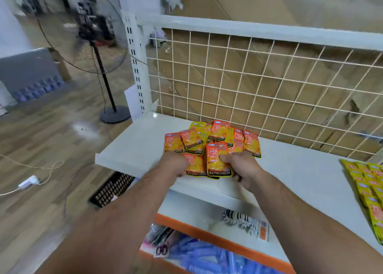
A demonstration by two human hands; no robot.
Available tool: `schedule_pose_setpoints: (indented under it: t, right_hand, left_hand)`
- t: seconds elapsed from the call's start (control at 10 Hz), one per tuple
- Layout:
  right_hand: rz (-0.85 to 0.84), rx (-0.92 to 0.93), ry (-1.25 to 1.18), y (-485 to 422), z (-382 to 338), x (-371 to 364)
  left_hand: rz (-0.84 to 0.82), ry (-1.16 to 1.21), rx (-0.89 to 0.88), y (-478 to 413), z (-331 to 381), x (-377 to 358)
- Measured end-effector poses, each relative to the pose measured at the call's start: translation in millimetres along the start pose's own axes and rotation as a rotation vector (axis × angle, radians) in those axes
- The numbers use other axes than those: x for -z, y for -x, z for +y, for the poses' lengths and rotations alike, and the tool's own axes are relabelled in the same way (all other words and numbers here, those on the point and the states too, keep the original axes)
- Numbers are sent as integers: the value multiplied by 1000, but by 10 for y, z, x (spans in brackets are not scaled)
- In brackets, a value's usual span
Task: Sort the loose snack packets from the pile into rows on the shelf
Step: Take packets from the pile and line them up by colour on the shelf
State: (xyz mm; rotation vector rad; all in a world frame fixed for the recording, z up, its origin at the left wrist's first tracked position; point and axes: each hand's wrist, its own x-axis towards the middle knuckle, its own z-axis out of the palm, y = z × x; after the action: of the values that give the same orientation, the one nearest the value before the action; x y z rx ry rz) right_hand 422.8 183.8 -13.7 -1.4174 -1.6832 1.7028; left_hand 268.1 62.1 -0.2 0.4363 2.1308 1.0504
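A pile of orange and yellow snack packets lies on the white shelf, against the wire grid back. My right hand pinches an orange packet at the pile's front, thumb on its face. My left hand is curled at the pile's front left edge, over another orange packet; whether it grips that packet is hidden. At the shelf's far right, yellow packets lie in overlapping rows.
The wire grid backs the shelf, with cardboard behind it. A lower shelf holds striped sachets; blue packets lie below. A standing fan, a black basket and cables sit on the wooden floor at left.
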Motion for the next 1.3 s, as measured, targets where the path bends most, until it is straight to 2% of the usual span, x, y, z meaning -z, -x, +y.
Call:
schedule_pose_setpoints:
  t: [0.1,0.2,0.4,0.7,0.9,1.3]
  right_hand:
    - [22,-56,-61,162,88,93]
    - [57,-80,-62,361,181,169]
    - [156,-40,-21,818,405,555]
    - [319,3,-98,1394,738,1292]
    - [392,15,-115,1888,1213,2254]
    - [540,34,-103,2854,1890,4166]
  left_hand:
    - [-117,63,56,110,-149,-137]
    - [-173,103,17,188,-176,-257]
    - [-329,56,-200,475,-104,-558]
    - [-449,31,-374,1031,51,-1244]
    - [-559,-21,-420,1636,196,-2123]
    - [-649,-7,-433,2941,467,-3941]
